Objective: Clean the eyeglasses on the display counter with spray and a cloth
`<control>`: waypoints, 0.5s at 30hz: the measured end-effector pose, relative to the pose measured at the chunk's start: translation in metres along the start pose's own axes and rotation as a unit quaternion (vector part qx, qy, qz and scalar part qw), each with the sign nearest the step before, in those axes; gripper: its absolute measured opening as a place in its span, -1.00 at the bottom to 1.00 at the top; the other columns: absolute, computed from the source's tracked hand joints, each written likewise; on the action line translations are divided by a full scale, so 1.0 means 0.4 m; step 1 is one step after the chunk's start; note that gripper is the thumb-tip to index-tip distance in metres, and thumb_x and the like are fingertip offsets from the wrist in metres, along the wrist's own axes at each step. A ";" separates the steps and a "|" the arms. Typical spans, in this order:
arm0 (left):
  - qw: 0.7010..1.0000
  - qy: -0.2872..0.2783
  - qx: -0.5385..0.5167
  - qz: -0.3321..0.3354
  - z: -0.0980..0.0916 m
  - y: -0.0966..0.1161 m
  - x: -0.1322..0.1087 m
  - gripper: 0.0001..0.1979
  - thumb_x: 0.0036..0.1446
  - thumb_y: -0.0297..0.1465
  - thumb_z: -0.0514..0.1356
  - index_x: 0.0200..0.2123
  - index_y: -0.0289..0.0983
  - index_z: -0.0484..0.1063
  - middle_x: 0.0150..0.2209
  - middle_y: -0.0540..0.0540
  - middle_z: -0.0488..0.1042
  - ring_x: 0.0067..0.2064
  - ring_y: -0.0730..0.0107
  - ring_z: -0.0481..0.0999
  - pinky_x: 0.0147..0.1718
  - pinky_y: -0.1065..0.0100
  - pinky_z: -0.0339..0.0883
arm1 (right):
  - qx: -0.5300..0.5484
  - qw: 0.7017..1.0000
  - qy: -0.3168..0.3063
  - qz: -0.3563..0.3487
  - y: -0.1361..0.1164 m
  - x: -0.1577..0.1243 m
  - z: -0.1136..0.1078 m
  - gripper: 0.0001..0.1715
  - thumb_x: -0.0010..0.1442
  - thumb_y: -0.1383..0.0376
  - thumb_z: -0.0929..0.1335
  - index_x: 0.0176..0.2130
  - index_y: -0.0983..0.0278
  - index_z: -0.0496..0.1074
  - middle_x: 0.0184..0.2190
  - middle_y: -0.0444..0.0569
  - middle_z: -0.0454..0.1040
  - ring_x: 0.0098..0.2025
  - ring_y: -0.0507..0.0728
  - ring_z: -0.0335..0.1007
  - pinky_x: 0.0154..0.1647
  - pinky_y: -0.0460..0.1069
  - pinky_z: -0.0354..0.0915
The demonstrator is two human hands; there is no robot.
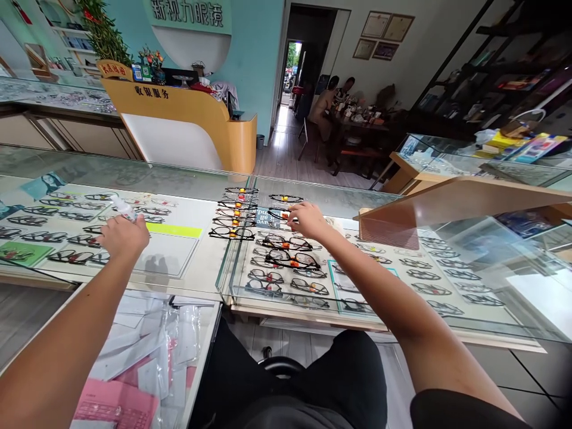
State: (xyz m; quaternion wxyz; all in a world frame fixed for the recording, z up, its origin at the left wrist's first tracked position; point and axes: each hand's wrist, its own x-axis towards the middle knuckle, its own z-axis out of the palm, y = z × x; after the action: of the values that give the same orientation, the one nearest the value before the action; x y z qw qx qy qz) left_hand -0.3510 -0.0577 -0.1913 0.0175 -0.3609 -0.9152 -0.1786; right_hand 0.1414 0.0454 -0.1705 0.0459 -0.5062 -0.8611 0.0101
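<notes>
My left hand [123,238] is wrapped round a small white bottle [124,205], held above the left part of the glass counter. To the right, my right hand [309,220] has its fingertips pinched at the right end of a dark-rimmed pair of glasses [274,213] with an orange tag. Another tagged pair of glasses [286,198] lies just beyond it. A column of glasses [232,233] stands left of my right hand on the glass top. Nearer to me, two black pairs of glasses [292,260] with orange tags rest on the glass.
Inside the glass counter [226,280] lie rows of glasses. An open drawer holds plastic-wrapped packets [147,351] and a pink sheet [116,402] at lower left. A slanted wooden board [447,205] stands at right. Beyond are a cashier desk [179,107] and two seated people [333,98].
</notes>
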 end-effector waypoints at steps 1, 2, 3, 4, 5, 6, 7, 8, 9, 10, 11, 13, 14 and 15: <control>1.000 0.000 0.001 -0.001 0.002 -0.002 0.002 -0.24 0.51 -0.14 -0.04 0.43 -0.73 0.24 0.46 -0.77 0.29 0.47 -0.54 0.29 0.38 -0.40 0.16 | -0.002 1.000 0.000 0.002 0.003 0.004 0.001 -0.74 0.50 0.19 0.44 -0.08 0.10 0.80 0.40 0.02 0.60 0.38 0.42 0.36 0.38 0.31 0.27; 1.000 -0.001 0.002 -0.001 0.005 -0.004 0.004 -0.24 0.51 -0.14 -0.05 0.44 -0.72 0.24 0.46 -0.77 0.29 0.47 -0.53 0.29 0.38 -0.39 0.15 | -0.004 1.000 -0.001 0.004 0.006 0.008 0.001 -0.75 0.50 0.19 0.44 -0.08 0.11 0.80 0.40 0.03 0.60 0.38 0.42 0.36 0.37 0.31 0.27; 1.000 -0.001 0.004 -0.001 0.007 -0.006 0.006 -0.23 0.51 -0.13 -0.05 0.44 -0.72 0.23 0.46 -0.76 0.29 0.47 -0.52 0.29 0.39 -0.39 0.15 | -0.005 1.000 -0.001 0.005 0.009 0.013 0.002 -0.75 0.49 0.20 0.44 -0.09 0.12 0.80 0.40 0.03 0.60 0.38 0.42 0.37 0.37 0.31 0.28; 1.000 0.000 0.005 0.000 0.010 -0.008 0.008 -0.22 0.51 -0.13 -0.06 0.44 -0.72 0.23 0.46 -0.76 0.29 0.47 -0.52 0.29 0.39 -0.39 0.16 | -0.007 1.000 -0.001 0.005 0.012 0.018 0.002 -0.75 0.49 0.20 0.44 -0.09 0.12 0.80 0.41 0.03 0.59 0.38 0.42 0.36 0.36 0.31 0.28; 1.000 0.001 0.007 0.000 0.012 -0.011 0.010 -0.22 0.50 -0.12 -0.07 0.44 -0.73 0.23 0.47 -0.75 0.29 0.47 -0.52 0.29 0.39 -0.38 0.16 | -0.008 1.000 -0.001 0.006 0.015 0.023 0.003 -0.75 0.49 0.21 0.45 -0.08 0.12 0.80 0.41 0.02 0.59 0.38 0.42 0.36 0.36 0.31 0.28; 1.000 0.001 0.008 0.002 0.015 -0.014 0.013 -0.21 0.50 -0.12 -0.07 0.44 -0.74 0.23 0.47 -0.75 0.29 0.47 -0.52 0.29 0.39 -0.38 0.16 | -0.009 1.000 0.000 0.006 0.018 0.028 0.003 -0.75 0.48 0.21 0.45 -0.08 0.12 0.80 0.41 0.02 0.59 0.39 0.42 0.36 0.36 0.30 0.28; 1.000 0.001 0.007 0.004 0.017 -0.016 0.015 -0.20 0.50 -0.11 -0.08 0.44 -0.74 0.22 0.47 -0.75 0.28 0.47 -0.52 0.28 0.39 -0.38 0.16 | -0.009 1.000 0.000 0.006 0.021 0.033 0.004 -0.76 0.48 0.22 0.45 -0.08 0.13 0.80 0.42 0.02 0.59 0.39 0.42 0.37 0.36 0.30 0.28; 1.000 0.001 0.006 0.006 0.019 -0.019 0.017 -0.19 0.50 -0.11 -0.08 0.44 -0.75 0.22 0.46 -0.75 0.28 0.47 -0.53 0.28 0.40 -0.38 0.16 | -0.010 1.000 0.000 0.007 0.024 0.039 0.005 -0.76 0.48 0.22 0.45 -0.08 0.13 0.79 0.42 0.02 0.59 0.39 0.42 0.37 0.36 0.30 0.28; 1.000 0.001 0.005 0.008 0.021 -0.021 0.018 -0.19 0.49 -0.10 -0.08 0.44 -0.75 0.22 0.46 -0.76 0.28 0.47 -0.53 0.28 0.40 -0.39 0.16 | -0.009 1.000 0.000 0.008 0.026 0.045 0.005 -0.76 0.48 0.22 0.45 -0.08 0.13 0.79 0.42 0.02 0.58 0.40 0.42 0.37 0.37 0.31 0.28; 1.000 0.001 0.004 0.010 0.023 -0.023 0.020 -0.18 0.49 -0.09 -0.08 0.44 -0.75 0.22 0.46 -0.77 0.28 0.47 -0.54 0.28 0.40 -0.39 0.16 | -0.009 1.000 -0.001 0.009 0.029 0.051 0.005 -0.76 0.48 0.22 0.45 -0.08 0.14 0.79 0.43 0.02 0.58 0.40 0.43 0.37 0.37 0.32 0.29; 1.000 0.002 0.003 0.012 0.025 -0.024 0.021 -0.18 0.49 -0.09 -0.09 0.43 -0.75 0.22 0.46 -0.78 0.28 0.46 -0.54 0.28 0.39 -0.40 0.16 | -0.008 1.000 -0.002 0.010 0.031 0.058 0.006 -0.76 0.48 0.22 0.45 -0.07 0.14 0.79 0.43 0.02 0.58 0.39 0.43 0.38 0.38 0.32 0.29; 1.000 0.006 0.000 0.013 0.027 -0.025 0.022 -0.17 0.49 -0.08 -0.09 0.43 -0.75 0.23 0.45 -0.78 0.29 0.45 -0.54 0.28 0.38 -0.38 0.18 | -0.005 1.000 -0.002 0.013 0.033 0.072 0.004 -0.76 0.48 0.24 0.44 -0.07 0.14 0.79 0.43 0.03 0.58 0.39 0.43 0.39 0.38 0.33 0.30; 1.000 0.007 -0.001 0.013 0.027 -0.025 0.021 -0.17 0.48 -0.08 -0.08 0.43 -0.76 0.23 0.45 -0.79 0.29 0.45 -0.53 0.28 0.37 -0.38 0.18 | -0.004 1.000 -0.002 0.014 0.034 0.078 0.002 -0.76 0.48 0.24 0.44 -0.08 0.15 0.79 0.42 0.04 0.58 0.39 0.42 0.40 0.37 0.34 0.30; 1.000 0.007 0.000 0.012 0.027 -0.024 0.021 -0.17 0.48 -0.09 -0.08 0.43 -0.76 0.22 0.45 -0.79 0.29 0.45 -0.54 0.28 0.37 -0.38 0.18 | -0.002 1.000 -0.001 0.015 0.033 0.082 -0.001 -0.76 0.48 0.25 0.44 -0.08 0.15 0.79 0.42 0.05 0.58 0.39 0.42 0.40 0.38 0.34 0.31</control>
State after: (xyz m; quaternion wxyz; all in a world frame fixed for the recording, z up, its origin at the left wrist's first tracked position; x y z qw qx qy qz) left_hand -0.3626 -0.0552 -0.2030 0.0261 -0.3709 -0.9104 -0.1812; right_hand 0.1370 0.0806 -0.1687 0.0439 -0.5193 -0.8534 0.0091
